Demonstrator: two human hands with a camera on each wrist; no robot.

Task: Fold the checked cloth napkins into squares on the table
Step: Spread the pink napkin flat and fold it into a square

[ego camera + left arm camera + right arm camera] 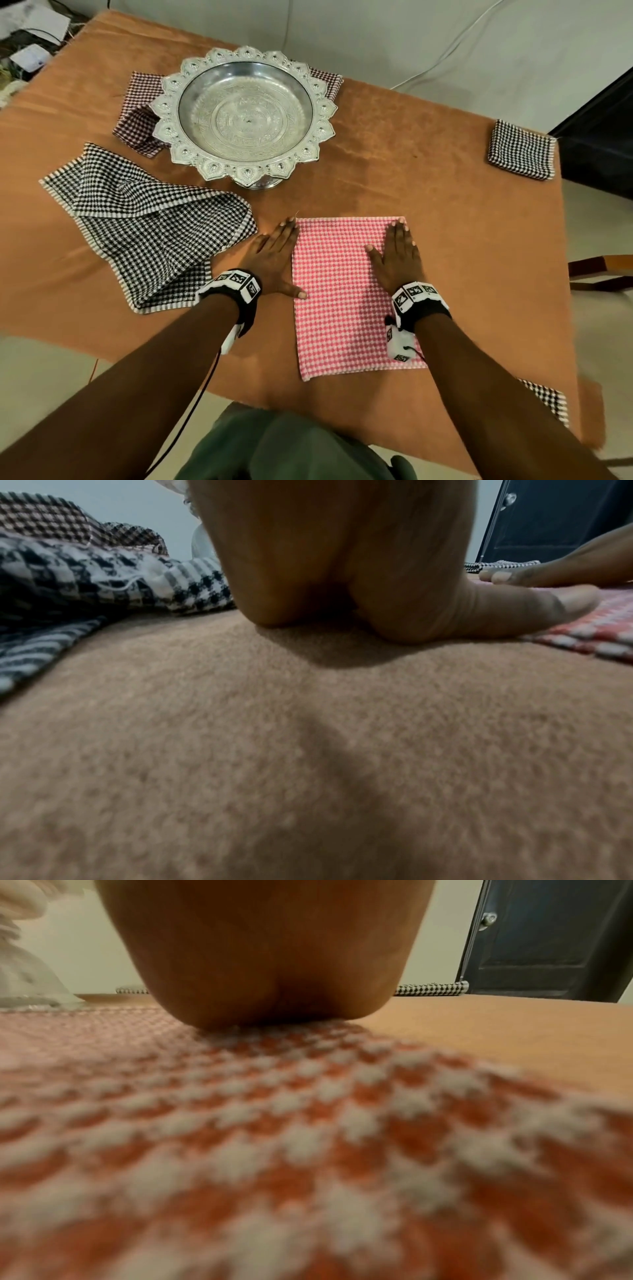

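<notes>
A pink-and-white checked napkin [346,301] lies flat as a long rectangle near the table's front edge. My right hand [397,253] presses flat on its right half, fingers straight; the heel of that hand [267,961] rests on the pink checks [274,1137]. My left hand [274,260] lies flat beside the napkin's left edge on the tablecloth, its thumb [534,610] just touching the pink cloth [603,634]. A rumpled black-and-white checked napkin [147,219] lies to the left. A folded black-and-white square [520,150] sits at the far right corner.
An ornate silver pedestal tray [243,116] stands at the table's back middle on a dark red checked napkin [137,116]. Another checked cloth [548,401] peeks out at the front right edge. An orange tablecloth [411,144] covers the table. A dark door [548,939] is beyond.
</notes>
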